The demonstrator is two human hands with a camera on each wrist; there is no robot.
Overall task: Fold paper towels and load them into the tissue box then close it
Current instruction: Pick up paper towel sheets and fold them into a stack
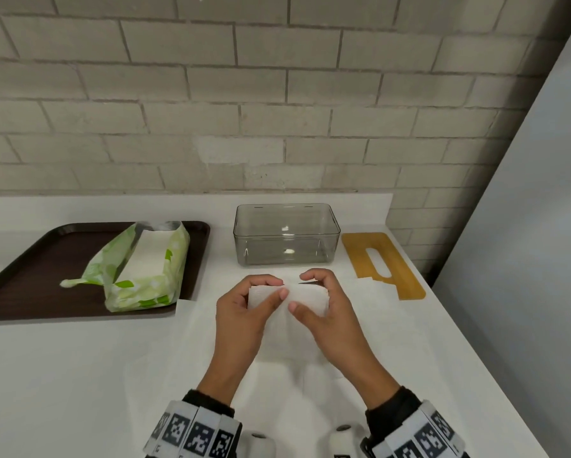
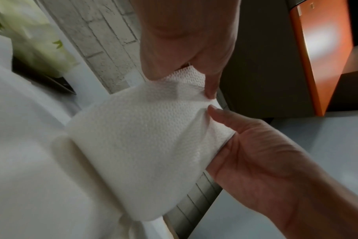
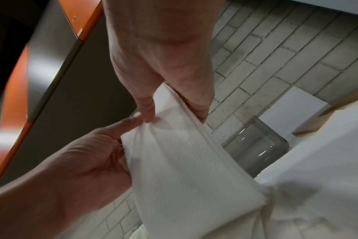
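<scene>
Both hands hold one folded white paper towel (image 1: 310, 295) just above the counter, in front of the clear tissue box (image 1: 285, 234). My left hand (image 1: 276, 287) pinches its left part between thumb and fingers; my right hand (image 1: 302, 290) pinches the right part the same way. The left wrist view shows my left hand (image 2: 182, 84) gripping the towel's (image 2: 143, 137) top edge. In the right wrist view my right hand (image 3: 176, 119) grips the towel (image 3: 184, 161) beside the box (image 3: 255, 148). The box stands empty with its top off. Its wooden lid (image 1: 406, 285) lies flat to the right.
A dark brown tray (image 1: 46, 259) at the left carries an opened green-and-white pack of paper towels (image 1: 145, 269). More white paper (image 1: 277, 368) lies spread on the white counter under my hands. A brick wall stands behind, and the counter edge runs along the right.
</scene>
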